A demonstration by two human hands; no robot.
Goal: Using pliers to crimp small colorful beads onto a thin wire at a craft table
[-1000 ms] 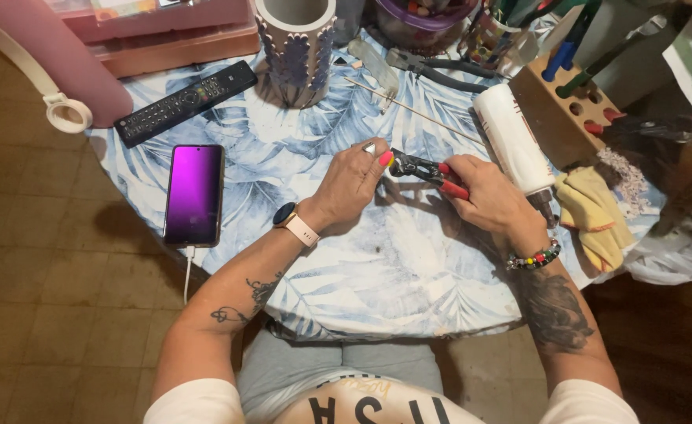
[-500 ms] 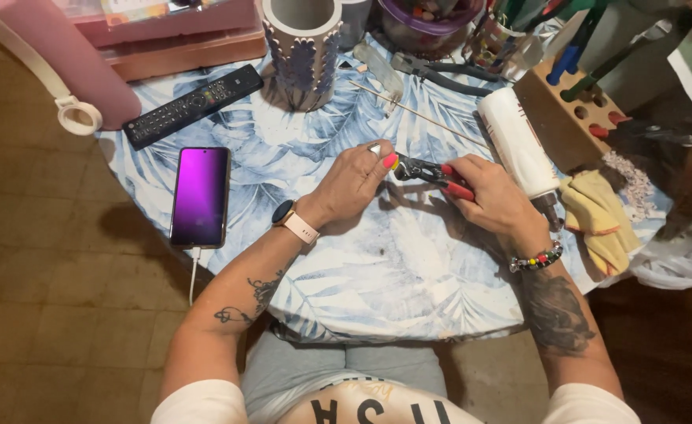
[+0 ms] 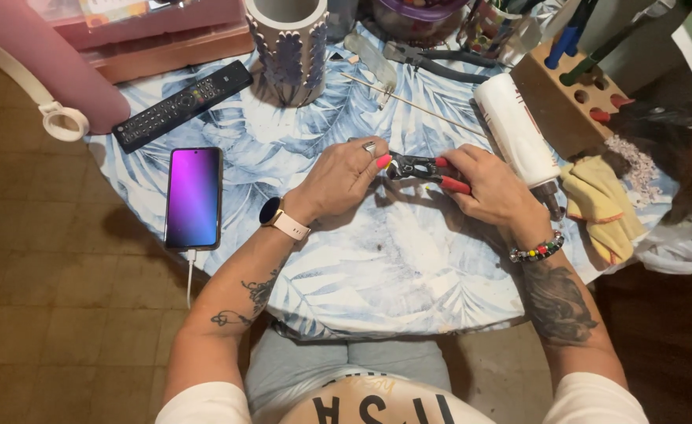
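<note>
The right hand point(image 3: 493, 188) was closed round the red handles of a pair of pliers point(image 3: 423, 168), a little above the middle of the frame, with the dark head of the tool pointing left. The left hand point(image 3: 344, 179) met that head from the left side: its fingers point(image 3: 368, 154) were curled in, thumb and forefinger pinched together right at the tip of the pliers. Whatever they pinched was too small to tell (possibly a bit of wire or a finding, but the view did not show it). So the step in hand looked like a fine piece being gripped or bent at the nose of the pliers, the left fingers steadying it while the right squeezed. The next move would likely call for a firm, even squeeze from the right hand and a still left pinch, since a slip could send the small piece off across the cloth point(image 3: 377, 259).

The pliers lay just above the leaf-print cloth, between the two hands, handles inside the right palm and nose touching the left fingertips.

Around them: a phone point(image 3: 193, 197) with a lit purple screen at centre left, a remote point(image 3: 182, 105) above it, a pale vase point(image 3: 287, 43) at top centre, a white cylinder point(image 3: 516, 131) right of the hands, and a yellow rag point(image 3: 597, 200) at the right edge.
</note>
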